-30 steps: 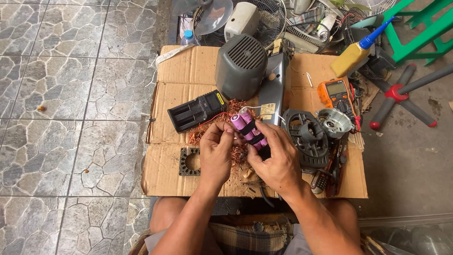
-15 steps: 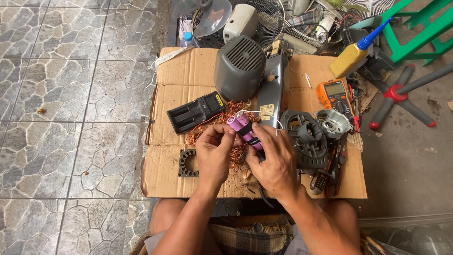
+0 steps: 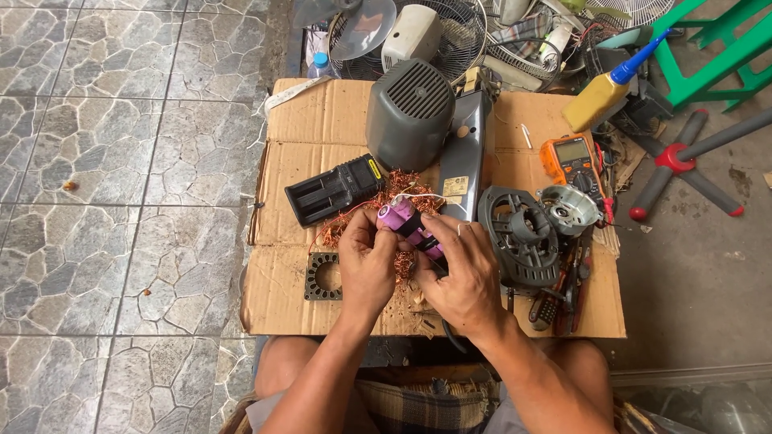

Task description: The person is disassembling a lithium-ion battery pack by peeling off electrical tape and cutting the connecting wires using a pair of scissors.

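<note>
Left hand (image 3: pixel 366 265) shifted slightly up pack since earlier frame; right hand (image 3: pixel 462 269) stays put. Purple battery pack (image 3: pixel 408 227) sits between both hands, tilted, upper end toward left hand's fingertips. Left hand closed, pinching pack's upper end; right hand closed around lower part, covering it. Copper wire tangle (image 3: pixel 398 189) just beyond hands. Black charger (image 3: pixel 334 191) ahead of left hand. Black fan housing (image 3: pixel 523 237) just beside right hand. All on cardboard sheet (image 3: pixel 281 305).
</note>
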